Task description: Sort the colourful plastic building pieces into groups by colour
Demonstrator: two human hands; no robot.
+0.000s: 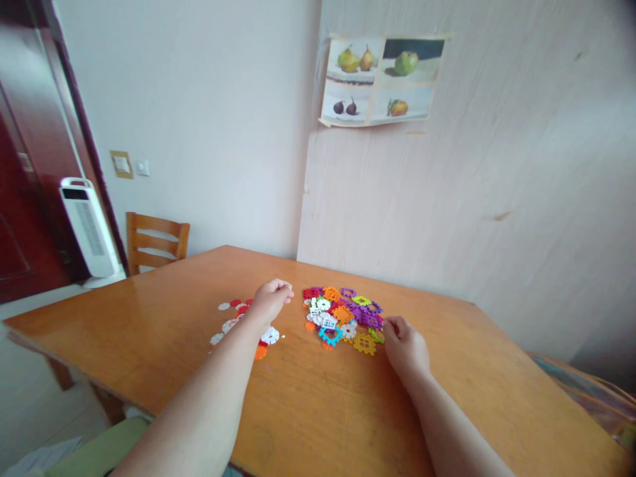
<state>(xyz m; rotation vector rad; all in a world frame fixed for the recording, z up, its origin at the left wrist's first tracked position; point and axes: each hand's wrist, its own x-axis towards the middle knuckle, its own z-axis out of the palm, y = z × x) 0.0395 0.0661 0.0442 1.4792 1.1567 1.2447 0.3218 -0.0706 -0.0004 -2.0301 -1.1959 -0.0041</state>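
My left hand (273, 297) is closed, thumb and fingers pressed together, above the table between two groups of plastic pieces; anything in it is too small or hidden. My right hand (406, 348) is curled into a fist at the right edge of the mixed pile, its inside hidden. That pile holds several toothed and square pieces, among them a yellow square piece (365, 343), a blue ring piece (330, 336) and a purple piece (371, 320). Left of it, partly behind my left forearm, lie round notched discs, including a white disc (270, 336) and an orange disc (261, 352).
Everything lies on a wooden table (318, 411) pushed against the wall. A wooden chair (158, 242) stands at its far left side, near a white tower appliance (89, 228). A fruit poster (380, 83) hangs on the wall. Colourful bags or cloth (586, 391) sit beyond the right edge.
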